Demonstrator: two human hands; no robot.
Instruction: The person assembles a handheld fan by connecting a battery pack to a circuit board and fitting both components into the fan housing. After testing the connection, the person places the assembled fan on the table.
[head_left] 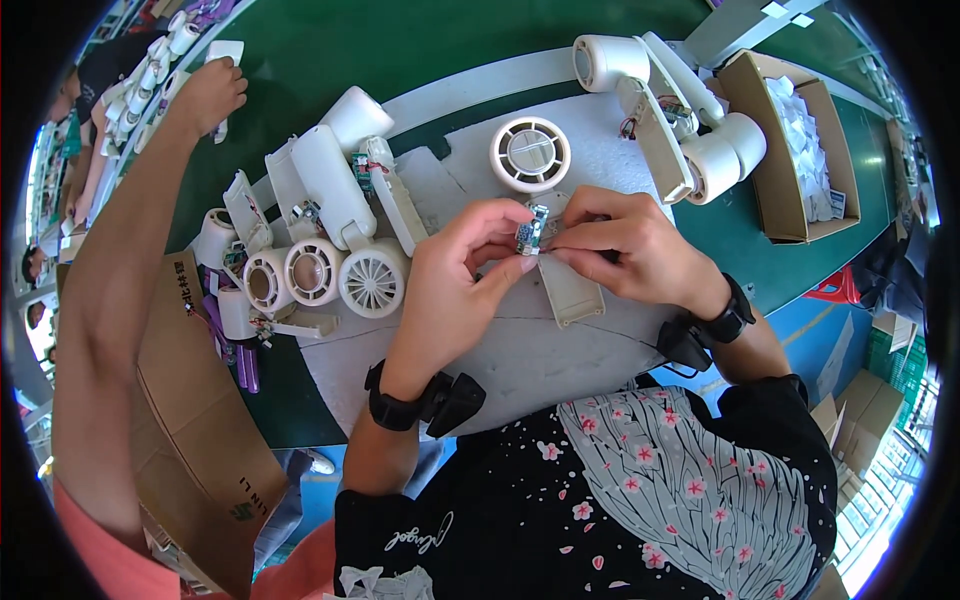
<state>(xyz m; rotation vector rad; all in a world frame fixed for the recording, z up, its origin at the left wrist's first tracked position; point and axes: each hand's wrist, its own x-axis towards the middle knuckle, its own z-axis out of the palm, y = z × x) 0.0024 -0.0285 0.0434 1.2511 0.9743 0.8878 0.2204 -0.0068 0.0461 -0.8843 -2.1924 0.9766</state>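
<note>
My left hand [462,268] pinches a small circuit board [532,232] upright between thumb and fingertips. Close beside it on the right, my right hand [632,245] has its thumb and fingers pressed together; whatever they grip is too small to make out. Directly beneath both hands lies an opened white handheld fan, its round grille head [530,155] pointing away from me and its handle shell [572,292] toward me. My fingers and the board hide the middle of the fan.
Several white fans [372,280], some opened with boards showing, crowd the left. More opened fans [712,165] lie at the back right, beside a cardboard box [838,185] of white pieces. Another person's arm [130,270] reaches across the far left. A grey foam sheet [430,350] covers the work area.
</note>
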